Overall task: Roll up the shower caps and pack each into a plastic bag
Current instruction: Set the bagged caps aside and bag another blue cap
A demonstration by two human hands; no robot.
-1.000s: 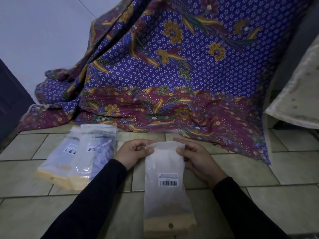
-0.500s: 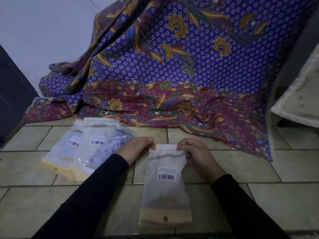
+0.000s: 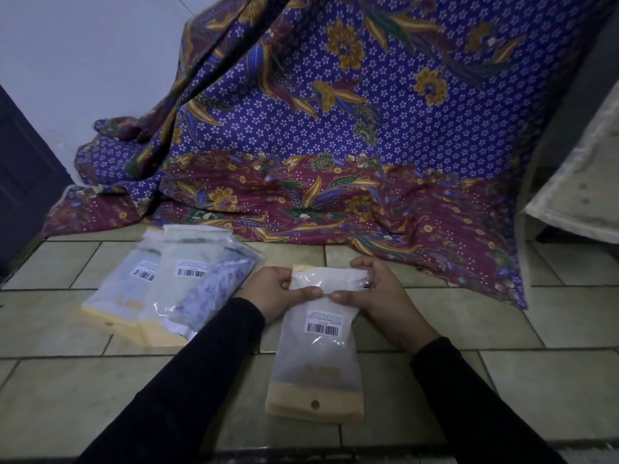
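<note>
While it stretched across the tiled floor (image 3: 100, 380) close to the near edge, the plastic bag (image 3: 318, 356) ran lengthwise away from the person. Its cream header strip with a punched hole was nearest them, and its folded mouth pointed toward the patterned cloth (image 3: 368, 128). It looked frosted and translucent, with a barcode label on its upper half and pale contents too dim to make out. The left hand (image 3: 273, 289) and right hand (image 3: 380, 296) each pinched the far end, thumbs pressed on the folded flap and fingers curled behind it. A fan of filled bags (image 3: 160, 289) lay toward the floor's left side, beside the left sleeve.
</note>
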